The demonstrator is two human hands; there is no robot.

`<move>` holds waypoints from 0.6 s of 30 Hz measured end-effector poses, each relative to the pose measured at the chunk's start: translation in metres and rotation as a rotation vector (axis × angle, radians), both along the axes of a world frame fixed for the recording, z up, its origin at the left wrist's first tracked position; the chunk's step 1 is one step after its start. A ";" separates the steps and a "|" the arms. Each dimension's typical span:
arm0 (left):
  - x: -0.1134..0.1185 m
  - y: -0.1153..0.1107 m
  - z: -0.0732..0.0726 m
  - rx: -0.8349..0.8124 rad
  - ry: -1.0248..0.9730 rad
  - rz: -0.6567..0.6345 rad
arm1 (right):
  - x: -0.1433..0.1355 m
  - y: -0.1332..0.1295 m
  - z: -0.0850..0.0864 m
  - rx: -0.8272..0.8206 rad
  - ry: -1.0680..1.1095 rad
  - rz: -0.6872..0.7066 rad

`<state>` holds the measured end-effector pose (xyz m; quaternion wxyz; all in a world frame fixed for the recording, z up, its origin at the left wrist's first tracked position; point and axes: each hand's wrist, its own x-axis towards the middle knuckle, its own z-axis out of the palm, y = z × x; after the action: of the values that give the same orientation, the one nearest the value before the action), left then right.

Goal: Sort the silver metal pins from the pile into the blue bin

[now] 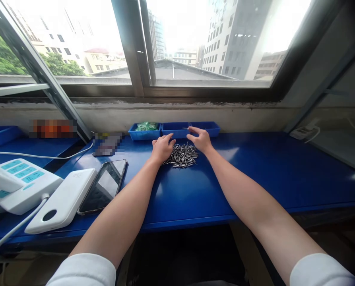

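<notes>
Many slim, shiny grey pins [183, 156] lie heaped, left hand [162, 148] loosely spread beside them, right hand [201, 140] pinching one.

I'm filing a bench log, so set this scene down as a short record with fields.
left hand: at left edge of pile
right hand: apparently pinching a thin piece near the trays
pile: loose slender metal pieces on blue table
trays: three blue, in a row behind the pile; leftmost holds green material
at left: phone, white device, power strip
</notes>
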<state>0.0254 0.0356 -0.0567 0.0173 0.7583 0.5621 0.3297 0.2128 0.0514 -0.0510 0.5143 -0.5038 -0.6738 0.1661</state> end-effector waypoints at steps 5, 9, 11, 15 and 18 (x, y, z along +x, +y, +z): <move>-0.003 0.004 -0.003 -0.008 0.013 0.044 | 0.022 0.010 -0.003 -0.119 -0.364 -0.361; -0.006 0.008 -0.006 -0.053 0.032 0.054 | 0.029 0.014 -0.009 -0.230 -0.476 -0.429; -0.007 0.009 -0.008 -0.093 0.054 0.041 | 0.028 0.015 -0.011 -0.250 -0.506 -0.428; -0.006 0.007 -0.007 -0.160 0.094 0.018 | 0.026 0.014 -0.009 -0.267 -0.544 -0.421; -0.005 0.003 -0.005 -0.206 0.121 -0.004 | 0.026 0.014 -0.009 -0.290 -0.559 -0.413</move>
<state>0.0202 0.0391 -0.0621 0.0621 0.7721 0.5914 0.2239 0.2390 0.0649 -0.0602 0.2566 -0.7226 -0.6419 0.0086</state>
